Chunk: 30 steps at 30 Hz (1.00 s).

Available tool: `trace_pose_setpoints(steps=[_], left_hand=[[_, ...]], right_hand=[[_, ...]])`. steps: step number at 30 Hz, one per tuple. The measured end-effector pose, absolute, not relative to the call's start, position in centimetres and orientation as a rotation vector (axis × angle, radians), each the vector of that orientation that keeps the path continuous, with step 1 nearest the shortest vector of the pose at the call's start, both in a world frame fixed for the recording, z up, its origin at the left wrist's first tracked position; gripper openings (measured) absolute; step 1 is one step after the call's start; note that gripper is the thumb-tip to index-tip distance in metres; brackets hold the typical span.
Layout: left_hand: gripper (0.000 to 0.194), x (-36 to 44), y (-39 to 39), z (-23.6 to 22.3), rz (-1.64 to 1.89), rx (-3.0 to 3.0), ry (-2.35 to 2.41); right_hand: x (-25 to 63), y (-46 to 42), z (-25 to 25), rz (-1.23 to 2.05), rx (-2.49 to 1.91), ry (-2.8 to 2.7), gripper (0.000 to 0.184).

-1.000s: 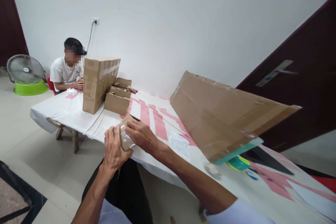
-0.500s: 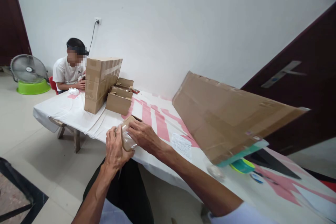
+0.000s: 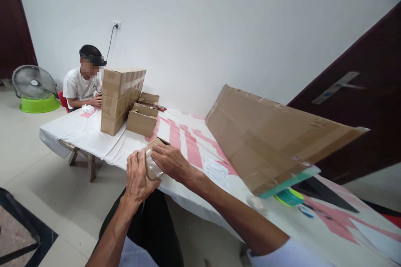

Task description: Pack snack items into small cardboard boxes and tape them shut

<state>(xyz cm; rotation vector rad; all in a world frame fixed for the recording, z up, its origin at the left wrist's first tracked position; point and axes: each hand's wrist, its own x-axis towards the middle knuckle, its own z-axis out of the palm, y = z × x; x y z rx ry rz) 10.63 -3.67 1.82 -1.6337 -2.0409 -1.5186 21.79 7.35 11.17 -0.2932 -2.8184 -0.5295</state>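
Note:
A small brown cardboard box (image 3: 153, 171) is held over the table's near edge, above my lap. My left hand (image 3: 138, 179) wraps around its left side and underside, thumb below. My right hand (image 3: 171, 159) is at the upper right of the box, its fingers bent and pressed together on shiny clear tape (image 3: 149, 159) that lies across the box's face. The right fingertips are partly hidden, so I cannot tell whether the tape there is loose or stuck down. A dark opening or edge shows at the top of the box, behind the right fingers.
Stacked cartons (image 3: 113, 100) and open boxes (image 3: 142, 122) stand on the cloth-covered table (image 3: 200, 206). A large cardboard sheet (image 3: 275, 137) leans at right, near a teal tape roll (image 3: 290, 197) and a written paper (image 3: 216, 172). Another person (image 3: 83, 85) sits behind the cartons.
The view has shifted slightly, so the scene sits a little further right. Both hands keep their hold on the box, with hardly any movement of the right fingers.

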Motion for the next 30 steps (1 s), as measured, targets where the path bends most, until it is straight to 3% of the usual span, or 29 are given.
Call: trace_pose_setpoints(steps=[20, 30], left_hand=[[0.106, 10.7, -3.6, 1.7, -1.507, -1.644, -2.038], [0.106, 10.8, -3.5, 1.8, -1.512, -1.644, -2.023]], right_hand=[[21.2, 7.1, 12.5, -0.588, -0.351, -2.950, 0.014], [21.2, 6.4, 13.0, -0.765, -0.339, -2.953, 0.020]])
